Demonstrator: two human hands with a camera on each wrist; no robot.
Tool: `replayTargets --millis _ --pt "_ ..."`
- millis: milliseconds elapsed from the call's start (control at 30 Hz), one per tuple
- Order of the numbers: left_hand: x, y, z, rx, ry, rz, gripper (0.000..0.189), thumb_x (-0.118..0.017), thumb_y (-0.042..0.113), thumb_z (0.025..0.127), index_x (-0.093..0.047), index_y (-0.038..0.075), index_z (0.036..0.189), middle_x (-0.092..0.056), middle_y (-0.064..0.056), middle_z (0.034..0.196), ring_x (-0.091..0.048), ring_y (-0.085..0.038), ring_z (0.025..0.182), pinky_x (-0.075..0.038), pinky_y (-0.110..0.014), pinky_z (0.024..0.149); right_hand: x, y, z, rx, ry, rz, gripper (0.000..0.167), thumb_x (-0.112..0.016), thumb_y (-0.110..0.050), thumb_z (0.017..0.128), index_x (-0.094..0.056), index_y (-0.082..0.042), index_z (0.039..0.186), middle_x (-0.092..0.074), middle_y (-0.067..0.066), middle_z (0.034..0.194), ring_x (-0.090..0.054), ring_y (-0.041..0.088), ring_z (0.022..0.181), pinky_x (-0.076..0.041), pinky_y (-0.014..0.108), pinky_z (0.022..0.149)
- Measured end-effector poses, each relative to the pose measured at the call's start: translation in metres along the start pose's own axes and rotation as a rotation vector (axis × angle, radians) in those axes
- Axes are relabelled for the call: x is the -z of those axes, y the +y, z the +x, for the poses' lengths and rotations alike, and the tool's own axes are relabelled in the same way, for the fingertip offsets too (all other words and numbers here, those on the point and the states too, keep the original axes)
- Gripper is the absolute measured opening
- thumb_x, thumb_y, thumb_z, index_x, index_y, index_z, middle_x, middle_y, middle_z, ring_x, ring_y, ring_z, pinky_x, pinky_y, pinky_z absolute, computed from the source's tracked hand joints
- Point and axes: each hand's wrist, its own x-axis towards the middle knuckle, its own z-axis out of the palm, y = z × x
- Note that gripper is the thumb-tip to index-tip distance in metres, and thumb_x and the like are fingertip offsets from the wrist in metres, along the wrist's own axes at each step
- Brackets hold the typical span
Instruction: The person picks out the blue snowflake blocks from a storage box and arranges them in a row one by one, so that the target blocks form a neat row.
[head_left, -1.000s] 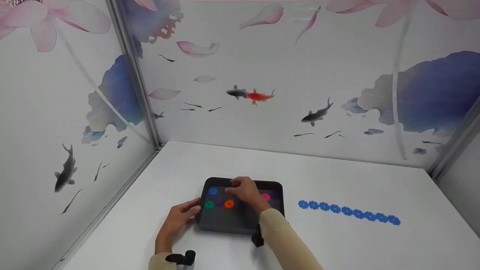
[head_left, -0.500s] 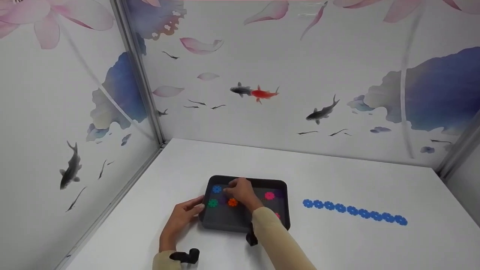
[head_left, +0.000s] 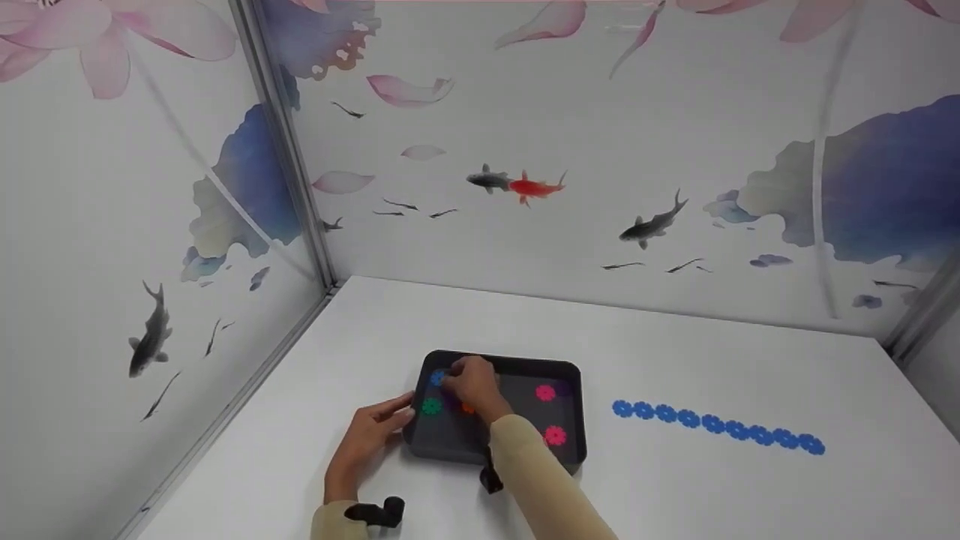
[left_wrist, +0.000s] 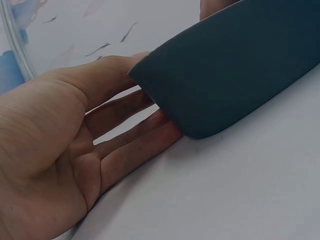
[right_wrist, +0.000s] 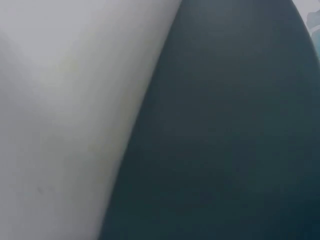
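Note:
In the head view a dark rectangular tray [head_left: 495,457] holds several flower-shaped plastic discs: green [head_left: 431,406], pink [head_left: 545,392], another pink [head_left: 555,435] and dim purple [head_left: 564,388]. My right hand [head_left: 474,384] is inside, fingers bent, fingertips over the right side of a blue disc [head_left: 437,378]; whether they pinch it is hidden. An orange disc [head_left: 468,408] lies partly under that hand. My left hand [head_left: 366,441] touches the tray's left side with fairly straight fingers, as the left wrist view shows against the tray wall [left_wrist: 230,70]. Only the tray's dark outer side [right_wrist: 215,125] fills the right wrist view.
To the right of the tray, a joined-looking row of several blue discs [head_left: 714,424] slants across the white table [head_left: 675,495]. Walls printed with fish and petals enclose the back [head_left: 570,247] and left [head_left: 82,225] sides.
My right hand has shifted left within the tray, onto the blue disc, partly covering the orange one and uncovering the pink discs. The left hand stays at the tray's side; the view turned slightly.

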Motion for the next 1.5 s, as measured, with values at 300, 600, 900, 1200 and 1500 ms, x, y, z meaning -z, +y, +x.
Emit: replayTargets --millis 300,600,900,1200,1500 --pt "-0.002 -0.001 0.001 0.001 0.005 0.022 0.049 -0.067 0.031 0.096 -0.060 0.011 0.140 -0.052 -0.016 0.150 -0.051 -0.032 0.139 -0.051 -0.043 0.107 -0.008 -0.001 -0.002 -0.015 -0.011 -0.051 0.043 -0.076 -0.025 0.088 -0.070 0.003 0.120 -0.071 0.018 0.120 -0.060 0.039 0.119 -0.040 0.059 0.108" --pt "0.000 0.001 0.000 0.002 0.016 0.044 0.049 -0.068 0.032 0.096 -0.060 0.010 0.139 -0.054 -0.016 0.148 -0.052 -0.032 0.138 -0.053 -0.041 0.105 -0.014 -0.003 -0.003 -0.045 -0.014 -0.063 0.043 -0.077 -0.026 0.089 -0.070 0.002 0.121 -0.063 0.021 0.123 -0.052 0.040 0.123 -0.036 0.063 0.111" --pt "-0.001 0.001 -0.001 0.003 0.005 0.006 0.051 -0.068 0.033 0.095 -0.059 0.010 0.140 -0.053 -0.016 0.148 -0.054 -0.031 0.136 -0.053 -0.041 0.105 -0.021 -0.006 -0.001 -0.066 0.048 -0.085 0.041 -0.081 -0.027 0.084 -0.073 -0.004 0.117 -0.066 0.016 0.117 -0.055 0.039 0.120 -0.037 0.064 0.106" --pt "0.001 -0.002 0.000 -0.011 0.000 0.014 0.051 -0.068 0.034 0.095 -0.060 0.010 0.139 -0.055 -0.016 0.147 -0.055 -0.029 0.135 -0.056 -0.036 0.100 -0.024 -0.007 -0.002 -0.068 0.070 -0.081 0.035 -0.084 -0.025 0.082 -0.077 -0.006 0.110 -0.066 0.015 0.114 -0.056 0.037 0.117 -0.036 0.066 0.106" --pt "0.001 -0.002 0.001 -0.003 -0.006 -0.004 0.050 -0.068 0.033 0.095 -0.059 0.010 0.139 -0.053 -0.017 0.148 -0.052 -0.031 0.138 -0.053 -0.039 0.104 -0.025 -0.004 0.001 -0.034 0.059 -0.101 0.029 -0.083 -0.025 0.083 -0.079 -0.008 0.106 -0.069 0.013 0.113 -0.057 0.037 0.117 -0.038 0.065 0.106"
